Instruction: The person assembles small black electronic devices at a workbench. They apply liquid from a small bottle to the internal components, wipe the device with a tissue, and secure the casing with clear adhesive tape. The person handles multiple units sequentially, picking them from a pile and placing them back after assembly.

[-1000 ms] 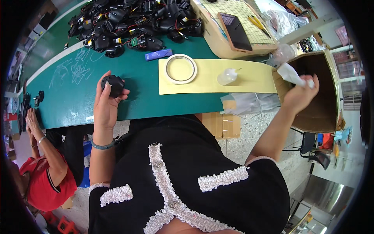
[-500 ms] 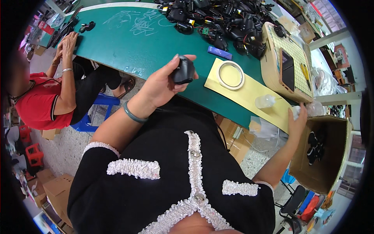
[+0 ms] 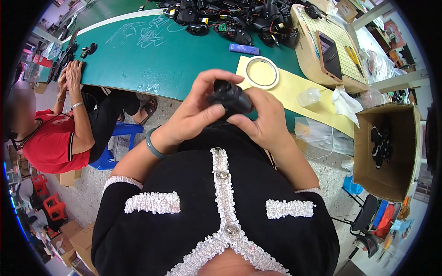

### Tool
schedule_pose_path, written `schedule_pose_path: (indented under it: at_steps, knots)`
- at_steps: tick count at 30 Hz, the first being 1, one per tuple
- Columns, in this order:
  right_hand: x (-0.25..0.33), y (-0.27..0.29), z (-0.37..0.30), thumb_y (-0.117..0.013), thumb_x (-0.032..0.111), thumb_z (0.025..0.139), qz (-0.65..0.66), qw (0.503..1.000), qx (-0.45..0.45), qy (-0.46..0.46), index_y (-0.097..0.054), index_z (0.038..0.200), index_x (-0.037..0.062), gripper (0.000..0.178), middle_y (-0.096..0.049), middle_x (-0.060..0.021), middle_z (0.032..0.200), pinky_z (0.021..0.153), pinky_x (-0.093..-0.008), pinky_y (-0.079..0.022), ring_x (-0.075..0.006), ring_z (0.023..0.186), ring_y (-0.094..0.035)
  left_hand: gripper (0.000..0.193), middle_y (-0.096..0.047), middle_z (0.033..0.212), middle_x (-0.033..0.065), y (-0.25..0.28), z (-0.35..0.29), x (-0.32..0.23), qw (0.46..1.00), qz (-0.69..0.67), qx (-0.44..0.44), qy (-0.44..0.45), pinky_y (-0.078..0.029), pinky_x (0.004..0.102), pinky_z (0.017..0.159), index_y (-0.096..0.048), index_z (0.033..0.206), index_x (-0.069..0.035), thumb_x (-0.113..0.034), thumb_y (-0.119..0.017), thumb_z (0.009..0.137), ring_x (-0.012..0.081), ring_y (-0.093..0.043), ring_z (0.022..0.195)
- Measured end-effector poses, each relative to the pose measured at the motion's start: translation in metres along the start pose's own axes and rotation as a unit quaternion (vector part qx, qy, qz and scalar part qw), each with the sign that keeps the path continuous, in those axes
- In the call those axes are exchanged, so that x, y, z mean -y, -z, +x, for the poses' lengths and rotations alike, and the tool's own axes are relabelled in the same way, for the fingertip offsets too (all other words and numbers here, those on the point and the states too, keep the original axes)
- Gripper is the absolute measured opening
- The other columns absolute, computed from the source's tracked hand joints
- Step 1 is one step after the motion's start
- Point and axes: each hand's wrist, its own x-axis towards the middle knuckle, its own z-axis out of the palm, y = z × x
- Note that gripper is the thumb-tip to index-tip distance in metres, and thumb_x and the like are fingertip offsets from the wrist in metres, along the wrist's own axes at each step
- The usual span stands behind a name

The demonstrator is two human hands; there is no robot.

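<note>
In front of my chest, past the near edge of the green table (image 3: 138, 69), I hold a black rounded plastic device (image 3: 235, 99) with both hands. My left hand (image 3: 193, 110) wraps round its left side, thumb below and fingers above. On its other side, my right hand (image 3: 267, 117) grips it between thumb and bent fingers. Its underside and part of its left end are hidden by my fingers. A yellow board (image 3: 294, 87) lies just beyond my right hand, carrying a tape roll (image 3: 264, 86), a small clear bottle (image 3: 308, 97) and a crumpled white tissue (image 3: 345, 106).
A pile of black plastic units with wires (image 3: 230, 23) covers the table's far side. Near it lies a purple box (image 3: 244, 49). A phone (image 3: 328, 55) rests on a beige case (image 3: 306, 37). An open carton (image 3: 400, 184) stands right; a seated person (image 3: 60, 142) is left.
My right hand has come from the white tissue at the right to the device and now grips it too. My left hand has lowered and turned the device. The view has shifted slightly.
</note>
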Motion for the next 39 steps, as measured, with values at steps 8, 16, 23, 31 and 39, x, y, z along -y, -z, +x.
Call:
schedule_pose_path:
  at_steps: [8,16,23,31,39]
  knots:
    - [0.011,-0.006,0.006,-0.074,0.049,0.070,-0.102,0.982,0.010,0.157,-0.058,0.079,0.0064,0.046,-0.058,-0.0055,0.068,0.057,-0.0338,-0.043,-0.0240,0.062,-0.058,0.031,-0.050,0.112,0.0149,0.008,-0.015,-0.008,0.986,0.140,0.055,-0.072,-0.040,0.0345,0.093,-0.047,0.117,-0.001,-0.014,-0.055,0.090,0.0235,-0.050,0.105]
    - [0.011,-0.005,0.009,-0.076,0.048,0.069,-0.106,0.983,0.009,0.147,-0.057,0.076,0.0074,0.045,-0.057,-0.0036,0.067,0.057,-0.0327,-0.041,-0.0221,0.061,-0.057,0.028,-0.053,0.111,0.0140,0.002,-0.020,0.007,0.992,0.087,0.000,-0.089,-0.041,0.0350,0.093,-0.046,0.117,-0.002,-0.013,-0.053,0.092,0.0227,-0.051,0.104]
    - [0.009,-0.009,0.005,-0.074,0.039,0.071,-0.104,0.993,0.014,0.062,-0.055,0.086,0.0075,0.039,-0.057,-0.0061,0.076,0.062,-0.0352,-0.042,-0.0257,0.069,-0.057,0.035,-0.054,0.111,0.0091,0.001,-0.020,0.009,0.987,-0.103,-0.078,0.097,-0.043,0.0288,0.092,-0.046,0.126,-0.004,-0.018,-0.055,0.094,0.0165,-0.053,0.103]
    - [-0.006,-0.007,-0.002,-0.075,0.030,0.070,-0.063,0.988,0.084,0.111,-0.056,0.089,0.0066,0.036,-0.059,-0.0083,0.085,0.069,-0.0370,-0.043,-0.0275,0.079,-0.058,0.032,-0.057,0.108,0.0122,0.014,-0.019,-0.009,0.966,0.240,0.068,0.062,-0.042,0.0302,0.089,-0.050,0.115,-0.001,-0.018,-0.058,0.088,0.0184,-0.055,0.099]
    - [-0.059,0.011,-0.004,-0.073,0.023,0.076,-0.221,0.975,-0.013,-0.010,-0.059,0.100,0.0046,0.033,-0.061,-0.0112,0.103,0.091,-0.0415,-0.042,-0.0309,0.098,-0.057,0.031,-0.058,0.112,0.0165,0.018,-0.020,0.013,0.961,-0.187,-0.156,0.132,-0.053,0.0386,0.083,-0.045,0.119,-0.003,-0.022,-0.050,0.096,0.0299,-0.062,0.103]
